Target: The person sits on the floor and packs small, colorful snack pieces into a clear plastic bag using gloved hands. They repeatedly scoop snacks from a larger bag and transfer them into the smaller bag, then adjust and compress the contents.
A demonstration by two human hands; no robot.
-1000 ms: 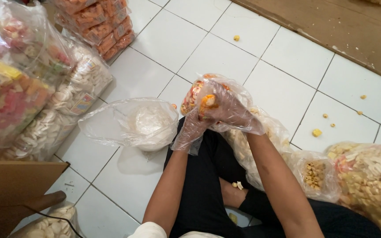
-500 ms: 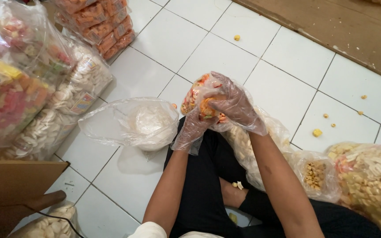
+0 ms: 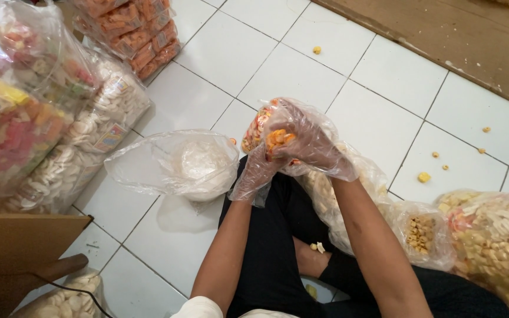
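Both gloved hands grip a small snack bag point(image 3: 260, 126) above the lap. The right hand point(image 3: 307, 141) has curled back over its mouth since a moment ago, pinching orange crackers; the left hand point(image 3: 257, 171) holds it from beneath.

White tiled floor point(image 3: 278, 76) with dark grout lines, lit evenly. A brown wooden board point(image 3: 443, 35) edges the far side; cardboard point(image 3: 19, 241) lies near left.

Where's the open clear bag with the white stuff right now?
Head view, centre-left: the clear bag sits on the white tiles, just left of the left hand, right of the stacked cracker bags.
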